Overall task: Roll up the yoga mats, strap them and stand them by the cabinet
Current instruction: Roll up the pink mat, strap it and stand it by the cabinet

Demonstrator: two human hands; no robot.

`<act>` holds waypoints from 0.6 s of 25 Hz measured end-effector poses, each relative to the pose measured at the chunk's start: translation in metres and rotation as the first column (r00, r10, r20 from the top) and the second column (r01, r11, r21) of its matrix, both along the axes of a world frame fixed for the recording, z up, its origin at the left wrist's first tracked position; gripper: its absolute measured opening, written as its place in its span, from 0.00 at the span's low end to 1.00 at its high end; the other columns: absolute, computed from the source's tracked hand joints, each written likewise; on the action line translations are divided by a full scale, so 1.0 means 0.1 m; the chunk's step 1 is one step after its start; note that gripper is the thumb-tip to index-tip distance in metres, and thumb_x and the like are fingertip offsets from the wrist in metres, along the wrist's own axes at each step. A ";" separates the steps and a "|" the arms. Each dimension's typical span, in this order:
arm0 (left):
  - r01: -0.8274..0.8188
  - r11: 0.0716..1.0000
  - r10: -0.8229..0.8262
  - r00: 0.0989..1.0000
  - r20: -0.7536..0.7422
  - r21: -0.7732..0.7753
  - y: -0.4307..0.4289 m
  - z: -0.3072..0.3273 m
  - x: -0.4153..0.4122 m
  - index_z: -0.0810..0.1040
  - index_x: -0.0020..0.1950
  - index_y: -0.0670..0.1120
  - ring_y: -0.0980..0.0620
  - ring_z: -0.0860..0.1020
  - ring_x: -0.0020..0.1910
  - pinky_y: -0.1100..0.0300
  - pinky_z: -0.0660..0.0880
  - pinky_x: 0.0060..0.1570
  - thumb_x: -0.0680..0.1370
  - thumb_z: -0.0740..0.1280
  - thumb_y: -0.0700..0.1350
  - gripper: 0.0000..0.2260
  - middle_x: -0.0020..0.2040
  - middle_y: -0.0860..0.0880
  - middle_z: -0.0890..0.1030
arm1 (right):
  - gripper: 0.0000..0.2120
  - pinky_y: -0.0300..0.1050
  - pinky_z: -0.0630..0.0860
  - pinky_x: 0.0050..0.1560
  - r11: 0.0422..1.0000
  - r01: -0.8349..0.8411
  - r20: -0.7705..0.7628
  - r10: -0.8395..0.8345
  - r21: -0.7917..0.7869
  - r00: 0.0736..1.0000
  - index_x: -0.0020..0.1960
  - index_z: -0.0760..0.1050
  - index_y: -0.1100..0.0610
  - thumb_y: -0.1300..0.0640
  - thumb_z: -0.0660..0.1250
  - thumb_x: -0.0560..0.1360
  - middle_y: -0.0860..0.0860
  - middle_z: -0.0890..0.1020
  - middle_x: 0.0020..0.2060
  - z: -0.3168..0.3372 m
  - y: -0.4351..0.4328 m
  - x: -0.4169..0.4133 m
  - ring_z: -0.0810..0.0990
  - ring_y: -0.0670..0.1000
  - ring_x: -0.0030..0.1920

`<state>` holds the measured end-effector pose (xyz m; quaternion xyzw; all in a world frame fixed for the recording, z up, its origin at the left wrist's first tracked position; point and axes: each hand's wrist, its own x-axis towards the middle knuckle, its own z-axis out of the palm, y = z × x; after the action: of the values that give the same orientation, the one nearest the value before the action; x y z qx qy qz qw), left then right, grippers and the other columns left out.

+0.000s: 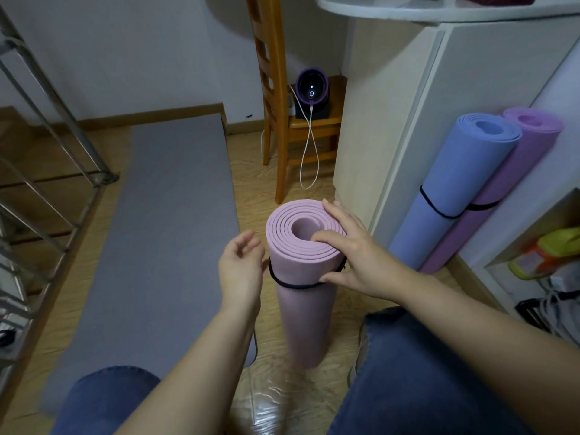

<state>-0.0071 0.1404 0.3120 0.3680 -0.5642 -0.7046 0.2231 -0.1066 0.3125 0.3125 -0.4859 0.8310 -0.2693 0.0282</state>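
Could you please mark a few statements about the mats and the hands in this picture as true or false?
1. The pink mat stands upright on its end. True.
2. The right hand hangs free, touching nothing. False: it holds the pink mat's top end.
3. A black band circles the pink mat. True.
4. The blue mat lies unrolled. False: it is rolled, leaning beside the purple mat.
5. The left hand holds nothing. True.

The person wears blue denim jeans (420,378), faded a little paler over both knees. A pale frayed-looking patch (364,337) sits at the inner edge of the right leg. The forearms, left hand (241,271) and right hand (354,262) are bare.
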 end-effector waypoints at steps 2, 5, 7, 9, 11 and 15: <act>0.046 0.872 -0.106 0.990 -0.097 -0.487 0.10 0.16 0.09 0.74 0.60 0.50 0.60 0.75 0.57 0.67 0.70 0.58 0.76 0.62 0.37 0.14 0.60 0.51 0.77 | 0.28 0.59 0.59 0.72 1.000 0.004 0.040 -0.004 -0.011 0.999 0.63 0.70 0.46 0.53 0.77 0.67 0.53 0.51 0.77 -0.02 -0.05 0.02 0.45 0.55 0.77; 0.357 0.284 -0.411 0.884 0.223 -0.890 0.17 0.16 0.10 0.73 0.65 0.50 0.54 0.67 0.68 0.51 0.63 0.69 0.70 0.62 0.50 0.23 0.64 0.54 0.75 | 0.31 0.55 0.61 0.73 1.000 0.007 0.077 -0.006 -0.010 0.997 0.69 0.66 0.43 0.56 0.74 0.69 0.49 0.46 0.78 0.00 -0.12 0.11 0.47 0.52 0.78; 0.440 0.108 -0.311 0.867 0.390 -0.892 0.12 0.11 0.06 0.72 0.68 0.51 0.52 0.66 0.69 0.45 0.66 0.66 0.70 0.61 0.58 0.27 0.63 0.54 0.76 | 0.35 0.46 0.62 0.71 0.993 0.110 0.141 -0.103 -0.042 0.985 0.73 0.61 0.43 0.57 0.73 0.70 0.46 0.46 0.78 -0.02 -0.11 0.17 0.51 0.47 0.76; 0.469 0.102 -0.239 0.868 0.436 -0.877 0.05 0.12 0.02 0.74 0.67 0.50 0.50 0.67 0.68 0.46 0.67 0.65 0.71 0.60 0.63 0.29 0.60 0.52 0.78 | 0.36 0.40 0.68 0.66 0.907 0.366 0.413 -0.257 -0.209 0.874 0.74 0.60 0.48 0.57 0.74 0.71 0.48 0.61 0.74 -0.09 -0.07 0.22 0.65 0.44 0.70; 0.477 0.132 -0.221 0.869 0.444 -0.869 0.00 0.13 0.01 0.75 0.66 0.50 0.50 0.67 0.68 0.46 0.67 0.65 0.70 0.59 0.65 0.31 0.57 0.52 0.79 | 0.23 0.36 0.75 0.53 0.721 0.651 0.747 -0.291 -0.239 0.597 0.67 0.70 0.56 0.59 0.71 0.74 0.51 0.77 0.60 -0.15 -0.10 0.24 0.77 0.43 0.54; 0.435 0.151 -0.173 0.896 0.410 -0.888 0.01 0.11 0.02 0.80 0.56 0.48 0.50 0.69 0.65 0.48 0.70 0.61 0.67 0.64 0.65 0.27 0.52 0.52 0.81 | 0.06 0.39 0.76 0.38 0.688 0.725 0.982 -0.120 -0.022 0.144 0.43 0.77 0.58 0.59 0.65 0.78 0.53 0.78 0.36 -0.14 -0.23 0.19 0.76 0.46 0.35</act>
<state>-0.0051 0.1418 0.3233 0.0988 -0.9583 -0.1858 0.1931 -0.0878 0.2895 0.2985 0.0518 0.6483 -0.6988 0.2979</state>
